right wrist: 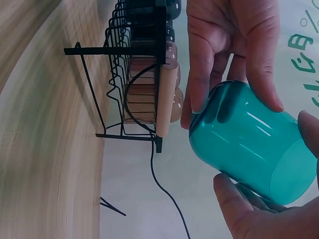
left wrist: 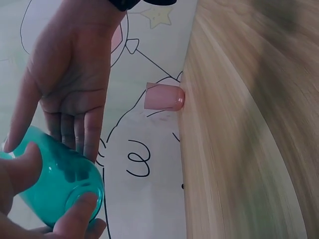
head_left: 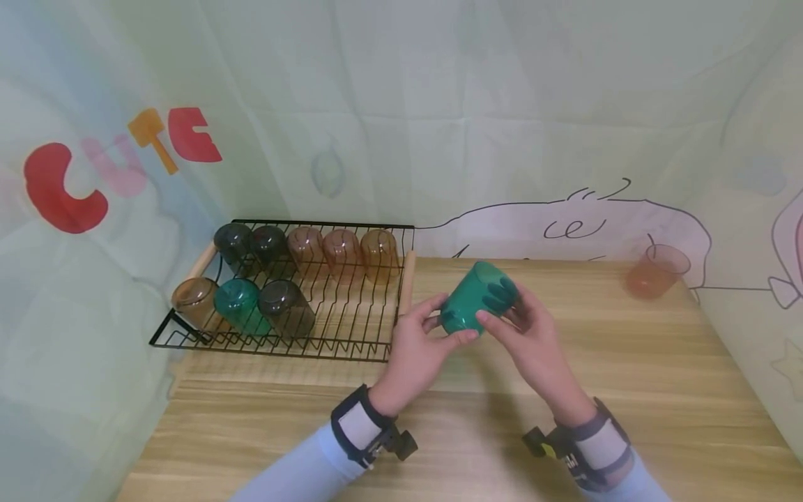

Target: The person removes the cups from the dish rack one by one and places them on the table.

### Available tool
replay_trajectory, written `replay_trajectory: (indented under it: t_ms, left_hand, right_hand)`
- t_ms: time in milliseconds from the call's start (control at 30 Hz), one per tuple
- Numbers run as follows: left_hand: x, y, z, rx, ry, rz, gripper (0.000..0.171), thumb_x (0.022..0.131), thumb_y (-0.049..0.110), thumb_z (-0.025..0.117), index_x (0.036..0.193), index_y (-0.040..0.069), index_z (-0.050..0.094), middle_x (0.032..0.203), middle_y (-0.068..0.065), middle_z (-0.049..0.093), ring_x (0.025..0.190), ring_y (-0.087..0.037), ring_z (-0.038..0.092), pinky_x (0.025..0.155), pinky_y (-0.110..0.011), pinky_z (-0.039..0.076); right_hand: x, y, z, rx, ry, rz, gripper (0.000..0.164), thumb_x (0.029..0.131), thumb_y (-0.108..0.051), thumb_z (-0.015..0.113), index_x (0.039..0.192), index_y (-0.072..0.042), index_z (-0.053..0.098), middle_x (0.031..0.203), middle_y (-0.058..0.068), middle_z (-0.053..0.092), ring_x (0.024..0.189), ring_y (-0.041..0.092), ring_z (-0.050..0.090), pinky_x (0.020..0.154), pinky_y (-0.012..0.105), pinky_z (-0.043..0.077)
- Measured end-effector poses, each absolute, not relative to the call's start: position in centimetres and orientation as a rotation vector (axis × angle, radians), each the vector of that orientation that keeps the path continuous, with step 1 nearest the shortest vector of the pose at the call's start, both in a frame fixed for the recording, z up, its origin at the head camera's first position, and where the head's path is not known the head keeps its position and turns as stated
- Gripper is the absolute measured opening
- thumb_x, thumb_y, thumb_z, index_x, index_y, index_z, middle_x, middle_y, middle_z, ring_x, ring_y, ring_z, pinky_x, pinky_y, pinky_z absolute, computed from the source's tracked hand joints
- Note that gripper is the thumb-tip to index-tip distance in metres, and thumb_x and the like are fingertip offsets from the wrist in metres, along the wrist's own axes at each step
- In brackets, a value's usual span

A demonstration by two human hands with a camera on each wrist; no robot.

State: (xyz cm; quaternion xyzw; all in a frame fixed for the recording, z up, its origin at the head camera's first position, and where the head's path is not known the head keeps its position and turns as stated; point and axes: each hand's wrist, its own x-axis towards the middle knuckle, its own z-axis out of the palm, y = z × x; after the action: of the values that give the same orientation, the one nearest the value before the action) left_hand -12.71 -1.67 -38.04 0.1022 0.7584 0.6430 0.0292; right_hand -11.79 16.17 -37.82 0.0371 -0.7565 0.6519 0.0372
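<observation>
A clear teal green cup (head_left: 469,301) is held tilted above the table between both hands, its mouth facing up and to the right in the head view. The left hand (head_left: 415,354) grips the cup around its base, thumb on the near side. Nearer the rim, the right hand (head_left: 533,343) holds it with the thumb in front; its other fingers show dark through the cup wall. The base is plain in the left wrist view, where a fingertip of the left hand (left wrist: 17,191) presses on it. The right wrist view shows the cup (right wrist: 249,144) side-on.
A black wire rack (head_left: 351,348) with wooden handles stands left of the hands, bearing several upside-down cups in two rows, including a teal cup (head_left: 241,307) and a grey cup (head_left: 285,310). An upright pink cup (head_left: 657,272) stands at the table's back right, near the printed cloth wall (head_left: 527,139).
</observation>
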Motion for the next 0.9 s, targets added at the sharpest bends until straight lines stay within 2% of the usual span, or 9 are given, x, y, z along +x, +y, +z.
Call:
replay_trajectory:
  t_ms: [200, 567, 900]
  left_hand:
    - [-13.0, -1.7, -38.7, 0.345, 2.362, 1.950, 0.069, 0.070, 0.035, 0.081, 0.130, 0.017, 0.053, 0.132, 0.004, 0.054, 0.112, -0.019, 0.060, 0.077, -0.022, 0.056]
    - [-13.2, -1.9, -39.3, 0.385, 2.386, 1.866, 0.070, 0.072, 0.034, 0.080, 0.133, 0.017, 0.050, 0.131, 0.001, 0.055, 0.111, -0.021, 0.060, 0.077, -0.020, 0.055]
    - [-13.2, -2.0, -39.1, 0.422, 2.394, 1.855, 0.072, 0.072, 0.039, 0.079, 0.134, 0.018, 0.049, 0.135, -0.001, 0.053, 0.112, -0.021, 0.059, 0.080, -0.022, 0.055]
  right_hand:
    - [-12.0, 16.0, -37.9, 0.149, -2.276, 1.978, 0.068, 0.079, -0.031, 0.074, 0.137, -0.013, 0.042, 0.136, 0.007, 0.049, 0.123, 0.026, 0.052, 0.092, 0.029, 0.050]
    - [-11.9, 16.1, -38.0, 0.157, -2.313, 1.853, 0.068, 0.073, -0.035, 0.079, 0.132, -0.020, 0.048, 0.130, 0.001, 0.055, 0.118, 0.022, 0.056, 0.089, 0.032, 0.052]
    - [-11.8, 16.2, -37.9, 0.166, -2.315, 1.821, 0.067, 0.074, -0.035, 0.078, 0.132, -0.020, 0.049, 0.130, 0.000, 0.055, 0.117, 0.021, 0.057, 0.088, 0.032, 0.052]
